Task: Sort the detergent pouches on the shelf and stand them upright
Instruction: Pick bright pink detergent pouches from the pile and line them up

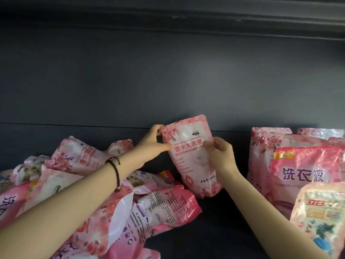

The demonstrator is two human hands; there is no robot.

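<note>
A jumbled heap of glossy pink plastic detergent pouches (112, 202) lies flat on the dark shelf (214, 230). The left hand (151, 144) and right hand (220, 154) pinch opposite edges of a pale pink floral pouch (194, 157), held nearly upright mid-shelf. Standing pink pouches (298, 172) line the right.

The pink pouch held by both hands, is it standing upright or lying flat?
Roughly upright, leaning slightly. The held pouch shows its label right way up; left hand and right hand grip its sides.
</note>
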